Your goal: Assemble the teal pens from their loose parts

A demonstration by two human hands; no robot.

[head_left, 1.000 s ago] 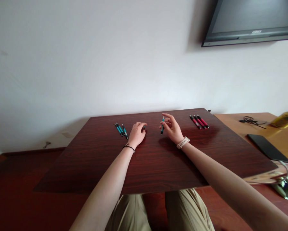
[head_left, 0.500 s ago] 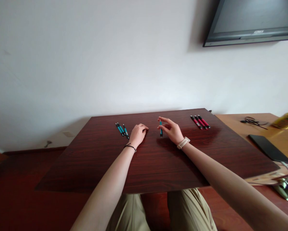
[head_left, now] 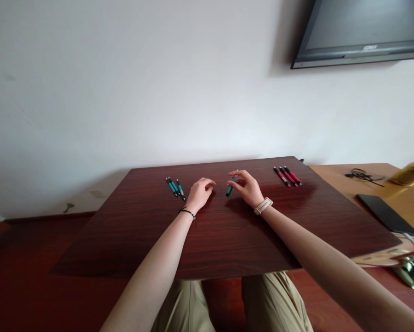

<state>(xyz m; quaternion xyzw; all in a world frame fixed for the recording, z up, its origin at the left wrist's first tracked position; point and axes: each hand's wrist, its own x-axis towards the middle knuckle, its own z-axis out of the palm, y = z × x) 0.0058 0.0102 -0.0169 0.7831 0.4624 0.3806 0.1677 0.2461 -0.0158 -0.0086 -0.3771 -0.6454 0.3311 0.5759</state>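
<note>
Between the thumb and fingers of my right hand [head_left: 246,188] is a teal and black pen [head_left: 231,186]. It tilts, with its lower black end close to the table top. My left hand [head_left: 199,192] rests on the table to the left of it, fingers loosely bent and a small gap at the thumb, with nothing visible in it. Just left of that hand lie three teal and black pens [head_left: 181,188], one slightly apart from the other two. Three red and black pens [head_left: 287,176] lie side by side, beyond my right hand to the right.
The dark wooden table [head_left: 151,230] stands close to a white wall. A lighter table [head_left: 334,177] adjoins it on the right, with a black cable [head_left: 362,175], a flat black device [head_left: 383,213] and a yellow object [head_left: 411,179]. A television [head_left: 362,32] hangs above.
The pen in my right hand has gone from nearly upright to tilted, its lower end now further left. My left hand has shifted very slightly right; the lying pens have stayed put.
</note>
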